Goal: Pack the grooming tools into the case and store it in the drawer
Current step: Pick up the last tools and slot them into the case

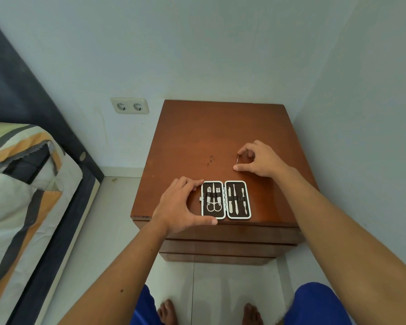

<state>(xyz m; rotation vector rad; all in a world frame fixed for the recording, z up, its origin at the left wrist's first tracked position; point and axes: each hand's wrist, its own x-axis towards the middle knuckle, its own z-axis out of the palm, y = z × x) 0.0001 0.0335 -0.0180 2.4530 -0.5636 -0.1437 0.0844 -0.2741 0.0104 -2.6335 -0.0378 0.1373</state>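
Note:
A small grooming case [226, 200] lies open and flat near the front edge of the brown nightstand top [197, 137]. Its dark lining holds scissors and clippers in the left half and three slim metal tools in the right half. My left hand [181, 205] holds the case's left half, fingers at its far corner and thumb at its near corner. My right hand [259, 160] rests on the wood behind the case, pinching a thin metal tool [237, 158] between forefinger and thumb. Closed drawer fronts [220, 247] show below the top.
The nightstand stands in a room corner, with walls behind and to its right. A bed [21, 184] with a striped cover fills the left side. A double wall socket [130, 105] sits left of the nightstand. My bare feet [167, 311] stand on the white tiles in front.

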